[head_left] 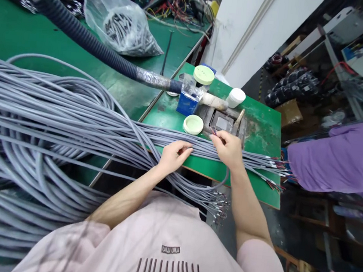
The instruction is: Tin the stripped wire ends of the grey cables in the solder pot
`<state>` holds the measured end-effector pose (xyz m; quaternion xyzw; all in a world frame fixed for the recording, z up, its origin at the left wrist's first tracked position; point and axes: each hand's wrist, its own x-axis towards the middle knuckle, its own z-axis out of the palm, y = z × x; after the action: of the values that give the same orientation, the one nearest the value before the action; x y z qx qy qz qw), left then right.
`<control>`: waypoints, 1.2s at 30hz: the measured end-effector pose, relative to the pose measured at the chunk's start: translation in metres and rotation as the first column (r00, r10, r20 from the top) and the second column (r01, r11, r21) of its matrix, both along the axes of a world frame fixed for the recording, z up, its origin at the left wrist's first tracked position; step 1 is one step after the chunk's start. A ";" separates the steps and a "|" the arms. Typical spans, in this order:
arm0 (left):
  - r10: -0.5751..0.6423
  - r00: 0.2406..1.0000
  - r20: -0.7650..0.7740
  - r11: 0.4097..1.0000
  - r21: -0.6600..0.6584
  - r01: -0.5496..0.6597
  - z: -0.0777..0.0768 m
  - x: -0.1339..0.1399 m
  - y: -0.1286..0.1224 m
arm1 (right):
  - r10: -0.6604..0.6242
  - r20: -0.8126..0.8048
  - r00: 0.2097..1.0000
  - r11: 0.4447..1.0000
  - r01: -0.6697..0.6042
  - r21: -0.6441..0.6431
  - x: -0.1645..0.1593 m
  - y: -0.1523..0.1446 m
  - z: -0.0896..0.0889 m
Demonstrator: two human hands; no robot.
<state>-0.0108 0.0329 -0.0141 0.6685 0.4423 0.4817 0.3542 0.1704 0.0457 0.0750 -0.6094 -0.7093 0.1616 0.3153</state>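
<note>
My right hand [227, 147] is closed in a pinch on the end of a grey cable, whose thin coloured wires [213, 131] stick out past the fingertips. That cable's loop [227, 175] hangs below the hand. Just beyond the wires sits a square metal pot [223, 123] with a silvery surface. Over the bundle of grey cables [156, 133], my left hand [174, 156] has its fingers curled and thumb close to forefinger; what lies between them is hidden. Stripped cable ends [272, 165] extend right of my right hand, and more ends [217, 207] hang near my body.
A shallow pale green lid [193, 124], a green-lidded tub [204, 74] and a white tub [236, 97] surround the pot. A ribbed hose [94, 40] ends above it, by a blue box [186, 104]. At right is a person's purple sleeve [338, 157]. Coiled cables [44, 173] fill the left.
</note>
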 end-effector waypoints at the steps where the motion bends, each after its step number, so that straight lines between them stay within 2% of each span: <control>1: -0.009 0.996 -0.091 0.999 0.032 0.012 -0.004 -0.002 0.002 | 0.024 0.046 0.999 1.000 -0.024 -0.015 -0.001 0.012 0.001; 4: -0.039 0.953 -0.302 0.992 0.102 0.073 -0.011 -0.003 0.003 | 0.073 0.227 0.971 0.995 -0.056 -0.078 -0.007 0.046 0.000; 6: -0.036 0.926 -0.376 0.986 0.136 0.094 -0.011 -0.002 0.002 | 0.077 0.355 0.932 0.990 -0.029 -0.138 -0.013 0.063 -0.003; 9: -0.024 0.905 -0.424 0.982 0.158 0.101 -0.010 -0.001 0.001 | 0.090 0.517 0.851 0.977 0.026 -0.213 -0.023 0.081 -0.008; 13: -0.036 0.893 -0.449 0.982 0.148 0.114 -0.009 -0.002 0.002 | 0.139 0.644 0.752 0.961 0.055 -0.272 -0.030 0.092 -0.015; 16: -0.050 0.891 -0.451 0.983 0.135 0.124 -0.009 -0.003 0.002 | 0.163 0.686 0.709 0.953 0.068 -0.296 -0.032 0.096 -0.021; 20: -0.055 0.894 -0.445 0.983 0.135 0.127 -0.009 -0.003 0.001 | 0.179 0.701 0.690 0.950 0.064 -0.305 -0.034 0.099 -0.024; 25: -0.062 0.892 -0.448 0.982 0.132 0.135 -0.009 -0.004 0.001 | 0.150 0.690 0.708 0.956 0.073 -0.283 -0.030 0.095 -0.012; 30: -0.066 0.890 -0.451 0.983 0.125 0.136 -0.010 -0.004 0.002 | 0.041 0.674 0.738 0.970 0.132 -0.204 0.008 0.092 0.004; 36: -0.034 0.900 -0.435 0.979 0.165 0.117 -0.011 -0.003 0.003 | -0.133 0.688 0.714 0.918 0.350 -0.187 0.062 0.102 -0.008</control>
<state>-0.0139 0.0354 -0.0254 0.8052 0.4360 0.3476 0.2021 0.2326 0.1479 0.0674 -0.7558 -0.6538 -0.0011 -0.0358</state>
